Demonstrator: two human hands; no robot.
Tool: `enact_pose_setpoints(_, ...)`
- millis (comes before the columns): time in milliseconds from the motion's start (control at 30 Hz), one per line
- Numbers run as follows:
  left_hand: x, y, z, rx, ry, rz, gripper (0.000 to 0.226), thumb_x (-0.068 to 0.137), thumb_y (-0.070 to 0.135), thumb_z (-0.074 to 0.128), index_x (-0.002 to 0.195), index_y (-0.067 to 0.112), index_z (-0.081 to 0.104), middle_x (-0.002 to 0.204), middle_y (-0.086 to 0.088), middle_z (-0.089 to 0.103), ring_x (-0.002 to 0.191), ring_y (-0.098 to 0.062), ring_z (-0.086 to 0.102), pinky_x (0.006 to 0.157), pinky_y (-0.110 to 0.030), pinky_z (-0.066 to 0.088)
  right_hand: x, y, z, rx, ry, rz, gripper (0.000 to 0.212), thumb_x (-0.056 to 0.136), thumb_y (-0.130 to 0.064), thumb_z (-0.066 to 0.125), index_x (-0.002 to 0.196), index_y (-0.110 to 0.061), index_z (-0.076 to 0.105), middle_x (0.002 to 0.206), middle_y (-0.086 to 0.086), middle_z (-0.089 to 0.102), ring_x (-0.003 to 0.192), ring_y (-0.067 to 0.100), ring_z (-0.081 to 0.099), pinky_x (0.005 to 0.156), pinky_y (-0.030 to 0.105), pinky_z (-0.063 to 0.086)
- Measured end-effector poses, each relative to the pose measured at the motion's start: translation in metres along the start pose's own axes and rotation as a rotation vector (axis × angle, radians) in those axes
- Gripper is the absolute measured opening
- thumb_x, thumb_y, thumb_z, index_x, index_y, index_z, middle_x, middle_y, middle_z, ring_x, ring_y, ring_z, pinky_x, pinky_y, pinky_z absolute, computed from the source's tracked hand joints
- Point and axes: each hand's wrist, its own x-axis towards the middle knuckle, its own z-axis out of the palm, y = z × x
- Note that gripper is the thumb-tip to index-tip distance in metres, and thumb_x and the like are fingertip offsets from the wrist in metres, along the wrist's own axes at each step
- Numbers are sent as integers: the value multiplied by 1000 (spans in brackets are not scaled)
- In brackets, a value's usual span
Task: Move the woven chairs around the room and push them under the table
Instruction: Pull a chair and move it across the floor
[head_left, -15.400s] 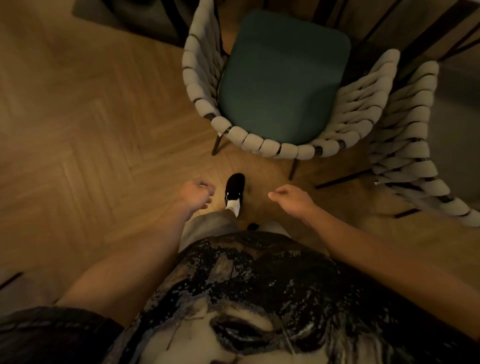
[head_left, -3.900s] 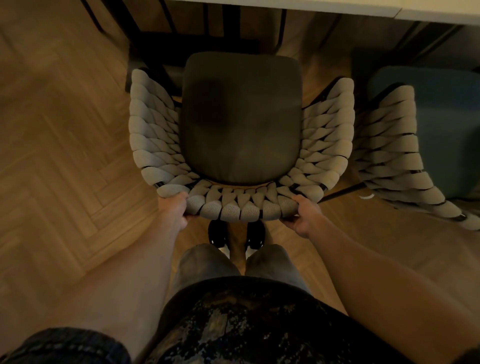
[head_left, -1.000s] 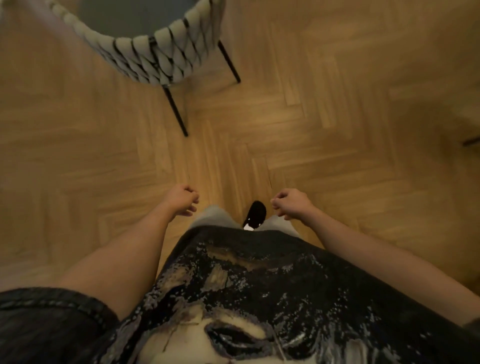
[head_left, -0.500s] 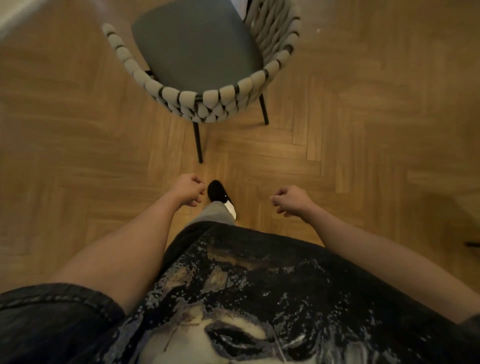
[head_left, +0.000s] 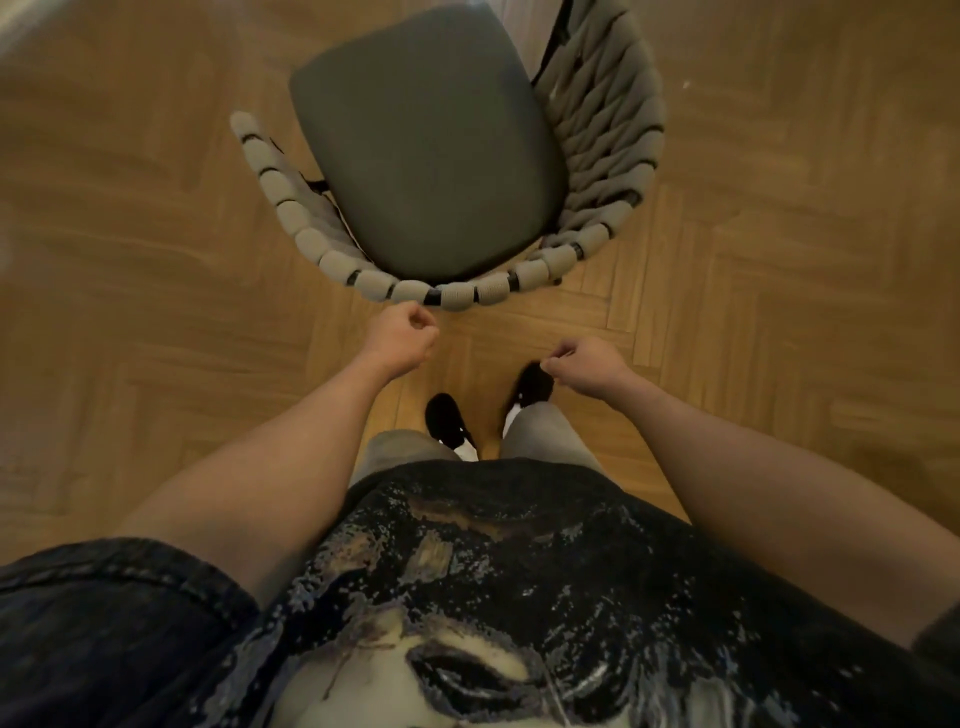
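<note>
Chair (head_left: 431, 150): standing alone on the wood floor (head_left: 156, 260), just beyond both sets of fingers, woven back rail nearest the body, seat facing away; turned that way, likely so the rail can be gripped and pushed from behind.
Left hand (head_left: 402, 332): fingers (head_left: 422, 321) curled loosely inward, holding nothing; knuckles just short of the woven rail, apparently not touching it.
Right hand (head_left: 582, 361): fingers curled loosely too, holding nothing; farther back from the rail than the left, above a black shoe (head_left: 530, 384).
Table: not in view, so no telling how far off or in which direction.
Step in hand: probably the approach to this chair, arms raised ready to take the back rail on both sides.
Next move: likely opening both sets of fingers and closing them over the rail, left first.
Risk: thin legs catching on the floor joints if shoved rather than lifted.
</note>
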Motion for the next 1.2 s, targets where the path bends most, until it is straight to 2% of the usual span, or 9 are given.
enact_pose_setpoints(67,14,14,-3,-47,78,27,10,94,17,60,99,26,63,97,-6,68,88,-26,68,73,-40,59,16,-15,-20,-16,25,-43,6,99,-23,63,101,-19,65,95,-1,64,82,8,58,62,21,45)
enact_pose_setpoints(167,35,37,-4,-23,178,50,14,97,20,60,111,21,62,95,0,64,84,-18,63,56,-25,47,49,-32,-51,-96,116,-148,8,96,-21,63,103,-18,66,97,0,64,90,15,62,67,24,49)
enact_pose_setpoints(267,56,52,-3,125,165,44,22,94,24,61,116,20,63,91,6,63,86,-14,62,66,-28,51,82,-41,-80,-281,165,-295,17,92,-26,66,108,-21,66,100,-1,65,96,19,62,76,32,54)
enact_pose_setpoints(400,82,62,2,399,-44,-51,52,86,41,67,134,24,57,113,0,65,107,-20,60,90,-37,50,120,-54,-117,-603,43,-409,52,89,-44,70,136,-25,57,127,4,62,123,27,53,101,45,46)
enact_pose_setpoints(567,103,71,5,676,-375,-143,81,81,54,71,152,35,37,153,-3,44,139,-29,41,112,-49,37,164,-56,-140,-1038,-242,-406,74,82,-58,74,145,-34,44,134,-1,60,130,27,50,115,50,27)
enact_pose_setpoints(667,113,66,6,880,-548,-153,96,77,57,76,157,39,24,160,-4,34,145,-31,33,116,-52,32,182,-54,-149,-1194,-302,-403,76,82,-47,78,146,-35,39,132,-1,60,127,26,52,113,49,31)
enact_pose_setpoints(833,113,54,13,1102,-447,-3,87,85,28,74,154,46,23,149,2,47,137,-28,43,112,-50,34,194,-53,-149,-1251,-268,-443,71,92,-20,66,153,-36,31,131,0,59,120,24,58,93,38,44)
enact_pose_setpoints(1000,108,48,9,1123,-392,53,78,90,20,66,152,48,27,137,2,55,127,-29,51,103,-49,44,190,-53,-143,-1348,-273,-435,65,99,-24,57,156,-39,29,141,1,54,125,24,56,97,40,43)
enact_pose_setpoints(1200,113,41,-9,1195,-425,107,79,90,18,66,153,46,27,141,1,52,131,-30,48,107,-53,40,177,-50,-122,-1265,-267,-347,64,98,-18,55,154,-39,32,139,2,56,123,26,57,100,43,42)
